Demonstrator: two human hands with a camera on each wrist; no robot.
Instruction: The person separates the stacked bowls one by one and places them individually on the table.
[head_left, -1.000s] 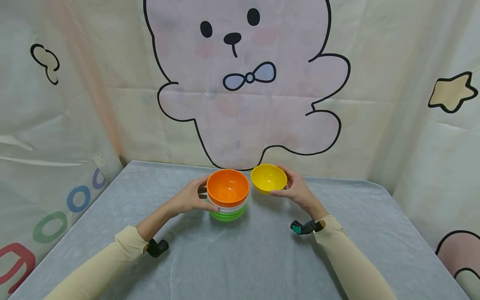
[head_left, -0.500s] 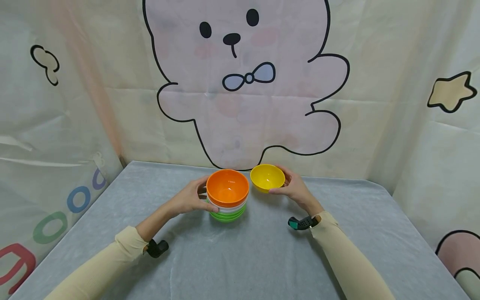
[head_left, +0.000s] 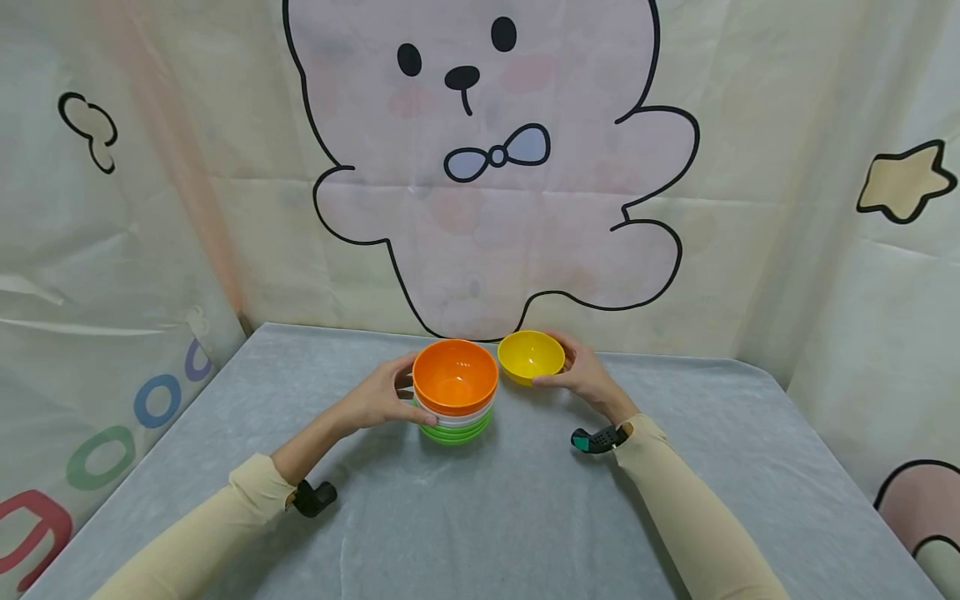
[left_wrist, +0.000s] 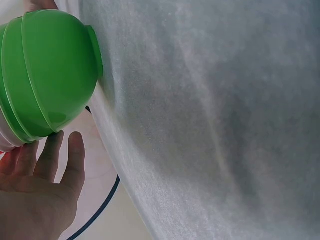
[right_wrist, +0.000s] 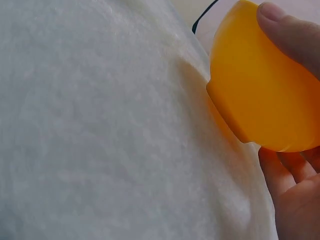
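Observation:
A stack of nested bowls stands on the table, with an orange bowl (head_left: 455, 377) on top, white rims under it and green bowls (left_wrist: 57, 70) at the bottom. My left hand (head_left: 382, 392) grips the stack from its left side, thumb in front and fingers behind. Just right of the stack is a yellow bowl (head_left: 530, 357), upright and slightly tilted. My right hand (head_left: 588, 379) holds it by its right side, the thumb (right_wrist: 290, 35) on one side and fingers opposite. Whether the yellow bowl's base touches the cloth cannot be told.
A grey cloth (head_left: 465, 533) covers the table. Directly behind the bowls, a printed curtain (head_left: 487, 250) with a cartoon bear hangs at the table's far edge. Dark bands with small devices sit at both wrists.
My right hand has shifted a little to the left with the yellow bowl, bringing it closer to the stack. The left hand and the stack stay in place.

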